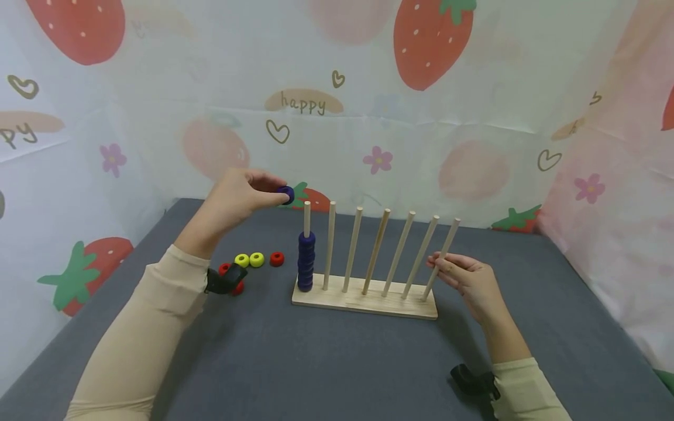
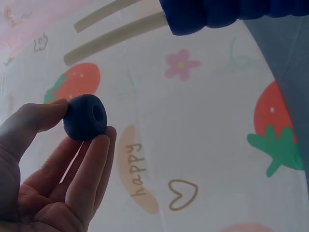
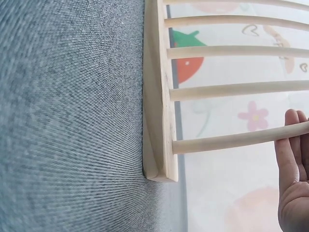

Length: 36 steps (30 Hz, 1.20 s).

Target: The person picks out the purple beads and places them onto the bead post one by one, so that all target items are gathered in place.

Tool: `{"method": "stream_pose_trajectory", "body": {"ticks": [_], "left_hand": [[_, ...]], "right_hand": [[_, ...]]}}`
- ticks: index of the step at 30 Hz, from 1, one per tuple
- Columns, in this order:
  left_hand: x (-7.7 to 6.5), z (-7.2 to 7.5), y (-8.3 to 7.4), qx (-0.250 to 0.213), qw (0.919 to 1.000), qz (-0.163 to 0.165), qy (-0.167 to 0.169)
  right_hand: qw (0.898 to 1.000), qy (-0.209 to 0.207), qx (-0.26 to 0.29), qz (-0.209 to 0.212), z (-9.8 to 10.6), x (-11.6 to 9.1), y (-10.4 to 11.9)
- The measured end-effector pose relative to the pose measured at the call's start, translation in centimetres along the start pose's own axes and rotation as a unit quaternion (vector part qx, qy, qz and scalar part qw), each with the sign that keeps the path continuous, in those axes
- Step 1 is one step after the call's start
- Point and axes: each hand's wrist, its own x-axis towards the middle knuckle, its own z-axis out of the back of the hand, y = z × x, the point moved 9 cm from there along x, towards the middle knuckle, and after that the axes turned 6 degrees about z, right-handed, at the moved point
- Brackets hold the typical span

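Between thumb and fingertips my left hand (image 1: 239, 196) pinches a dark blue bead (image 2: 86, 117), its hole visible in the left wrist view. In the head view that bead is just left of and above the tip of the leftmost peg (image 1: 308, 217). Several blue beads (image 1: 306, 263) are stacked on this peg. The peg stand has a pale wooden base (image 1: 363, 297) and a row of upright pegs. My right hand (image 1: 471, 283) holds the rightmost peg (image 1: 442, 257) around mid-height, with thumb and fingers on either side of it. The other pegs carry no beads.
On the grey table (image 1: 316, 362), left of the stand, lie two yellow-green beads (image 1: 249, 260) and a red bead (image 1: 277, 259). More red beads (image 1: 238, 287) are partly hidden behind the left wrist camera (image 1: 226, 279). A strawberry-printed cloth (image 1: 326, 152) hangs behind and at the sides.
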Motion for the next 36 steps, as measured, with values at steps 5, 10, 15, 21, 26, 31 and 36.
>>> {"method": "stream_pose_trajectory", "body": {"ticks": [5,10,15,21,26,31,36], "left_hand": [[-0.1,-0.3,-1.1,-0.003,0.9999,-0.013,-0.002],[-0.3,-0.8,-2.2,-0.002,0.9996,-0.029,0.005],[-0.5,-1.2,-2.5,-0.010,0.9994,-0.030,0.010],[-0.6,-1.4,-2.6,-0.017,0.9992,-0.031,0.016],[-0.7,-1.7,-2.8,-0.011,0.9993,-0.027,0.023],[-0.8,-2.0,-3.0,-0.003,0.9991,-0.026,0.033],[-0.7,-2.2,-2.9,0.006,0.9990,-0.029,0.034]], "right_hand": [[1.000,-0.002,0.001,-0.002,0.0,-0.1,-0.1],[1.000,-0.002,0.001,-0.002,0.0,-0.1,-0.2],[1.000,0.000,-0.006,0.000,-0.1,-0.1,-0.2],[1.000,-0.003,-0.011,-0.002,-0.1,0.0,-0.2],[1.000,-0.005,-0.015,-0.003,-0.1,-0.1,-0.1],[1.000,-0.006,-0.014,-0.002,-0.1,-0.1,-0.1],[1.000,-0.006,-0.012,-0.003,-0.2,-0.1,-0.1]]}}
